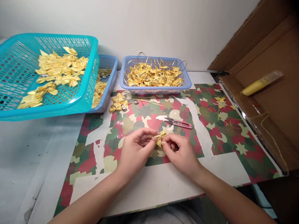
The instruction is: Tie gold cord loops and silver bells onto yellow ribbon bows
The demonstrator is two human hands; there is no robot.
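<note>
Low over the patterned mat, a yellow ribbon bow (159, 142) with gold cord is pinched between my two hands. My left hand (140, 143) is closed, thumb and fingertips on the gold cord at the bow's left side. My right hand (178, 149) is closed too, its thumb and forefinger gripping the bow's right edge. Fingers cover part of the bow. Just beyond my hands lie pink-handled thread snips (179, 123). Farther off, a few loose yellow bows (118, 102) rest beside gold cord (149, 102) and small silver bells (124, 109).
A turquoise basket (91, 71) of yellow bows overlaps a blue basket (109, 84) at left. Another blue basket (155, 91) holds bows with gold cords at the back. Cardboard walls (268, 46) stand at right, with a yellow tube (259, 84) sticking out. Yellow scraps (220, 99) lie nearby.
</note>
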